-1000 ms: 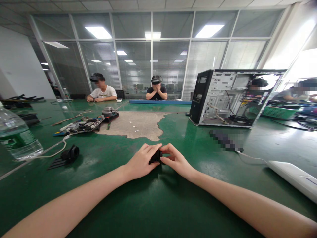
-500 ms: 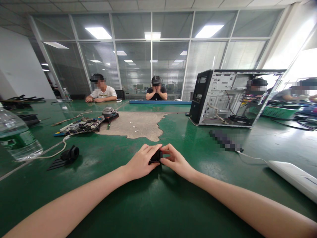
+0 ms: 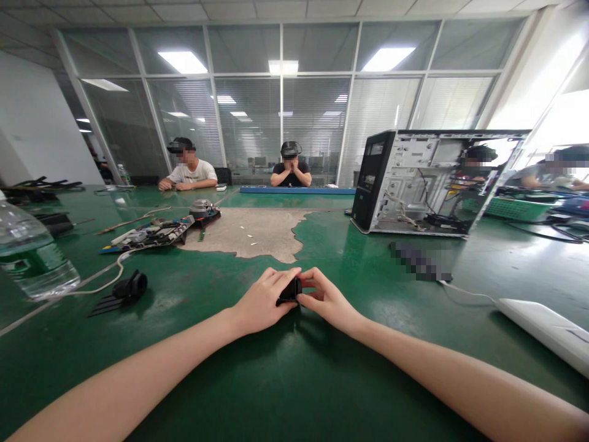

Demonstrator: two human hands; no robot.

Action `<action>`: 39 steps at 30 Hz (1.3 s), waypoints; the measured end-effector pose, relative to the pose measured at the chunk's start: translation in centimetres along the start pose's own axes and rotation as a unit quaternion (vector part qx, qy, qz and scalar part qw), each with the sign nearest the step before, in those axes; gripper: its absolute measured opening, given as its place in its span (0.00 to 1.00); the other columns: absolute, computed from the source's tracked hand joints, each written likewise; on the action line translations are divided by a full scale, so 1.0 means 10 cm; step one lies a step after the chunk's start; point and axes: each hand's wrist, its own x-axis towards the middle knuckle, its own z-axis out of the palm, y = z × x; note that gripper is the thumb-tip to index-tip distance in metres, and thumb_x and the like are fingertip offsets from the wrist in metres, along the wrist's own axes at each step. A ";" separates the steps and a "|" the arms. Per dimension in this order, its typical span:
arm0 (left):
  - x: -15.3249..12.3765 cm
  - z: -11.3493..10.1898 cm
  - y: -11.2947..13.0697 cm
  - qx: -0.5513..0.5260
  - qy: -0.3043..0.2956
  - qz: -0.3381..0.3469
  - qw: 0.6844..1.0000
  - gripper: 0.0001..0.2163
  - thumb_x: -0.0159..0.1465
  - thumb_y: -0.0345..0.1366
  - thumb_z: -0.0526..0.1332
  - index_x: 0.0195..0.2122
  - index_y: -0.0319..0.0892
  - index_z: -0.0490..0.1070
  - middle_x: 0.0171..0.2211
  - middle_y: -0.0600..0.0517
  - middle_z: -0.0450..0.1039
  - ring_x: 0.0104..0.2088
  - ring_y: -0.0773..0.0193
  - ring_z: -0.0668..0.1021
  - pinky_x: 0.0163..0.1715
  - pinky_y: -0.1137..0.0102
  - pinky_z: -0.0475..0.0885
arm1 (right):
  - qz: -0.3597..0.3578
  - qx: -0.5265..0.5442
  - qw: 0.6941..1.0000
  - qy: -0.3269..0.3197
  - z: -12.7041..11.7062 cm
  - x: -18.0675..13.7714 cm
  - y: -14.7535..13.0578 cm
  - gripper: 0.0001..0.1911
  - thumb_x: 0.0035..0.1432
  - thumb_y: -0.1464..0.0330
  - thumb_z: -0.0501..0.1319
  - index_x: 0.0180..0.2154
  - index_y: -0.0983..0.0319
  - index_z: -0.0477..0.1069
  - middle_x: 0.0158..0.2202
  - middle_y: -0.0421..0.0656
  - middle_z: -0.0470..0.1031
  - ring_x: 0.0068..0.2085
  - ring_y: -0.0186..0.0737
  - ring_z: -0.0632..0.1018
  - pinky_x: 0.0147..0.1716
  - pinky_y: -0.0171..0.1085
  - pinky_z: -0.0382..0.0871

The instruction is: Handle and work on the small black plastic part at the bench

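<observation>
A small black part [image 3: 289, 290] sits between my two hands, low over the green table [image 3: 285, 374]. My left hand [image 3: 260, 302] is closed around its left side, fingers curled over the top. My right hand [image 3: 327, 299] pinches its right side with thumb and fingertips. Most of the part is hidden by my fingers, so its shape is unclear.
An open computer case [image 3: 427, 181] stands at the right back. A circuit board [image 3: 150, 233], a black cable end [image 3: 129, 286] and a water bottle [image 3: 32, 255] lie left. A white device [image 3: 543, 325] lies right. Two people sit across the table, others at the far right.
</observation>
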 end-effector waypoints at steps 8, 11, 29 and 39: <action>0.00 -0.01 0.01 -0.008 0.002 0.000 1.000 0.29 0.58 0.36 0.60 0.58 0.45 0.49 0.52 0.48 0.64 0.46 0.56 0.67 0.47 0.59 0.64 | 0.008 -0.016 1.000 0.024 -0.01 0.03 0.00 0.11 0.53 0.66 0.59 0.40 0.59 0.64 0.42 0.42 0.67 0.45 0.39 0.71 0.40 0.39 0.70; 0.01 -0.01 0.01 -0.009 0.003 -0.002 1.000 0.29 0.58 0.36 0.60 0.58 0.45 0.49 0.52 0.48 0.64 0.46 0.56 0.67 0.47 0.58 0.65 | 0.028 -0.017 0.999 0.013 -0.01 0.03 0.01 0.15 0.53 0.65 0.58 0.44 0.59 0.63 0.44 0.44 0.67 0.44 0.39 0.71 0.41 0.41 0.69; 0.00 0.00 0.00 -0.008 0.004 -0.001 1.000 0.29 0.57 0.36 0.60 0.58 0.46 0.49 0.52 0.48 0.64 0.46 0.57 0.67 0.47 0.58 0.65 | 0.036 -0.009 0.999 0.009 0.01 0.02 0.01 0.15 0.54 0.65 0.57 0.44 0.59 0.62 0.43 0.44 0.69 0.43 0.39 0.72 0.40 0.41 0.70; 0.00 0.00 0.00 -0.008 0.006 0.005 1.000 0.29 0.58 0.36 0.60 0.58 0.45 0.49 0.52 0.49 0.63 0.47 0.56 0.66 0.48 0.59 0.64 | -0.022 -0.040 0.998 0.036 0.00 0.00 -0.02 0.08 0.54 0.66 0.57 0.37 0.59 0.64 0.39 0.41 0.67 0.44 0.39 0.72 0.40 0.38 0.69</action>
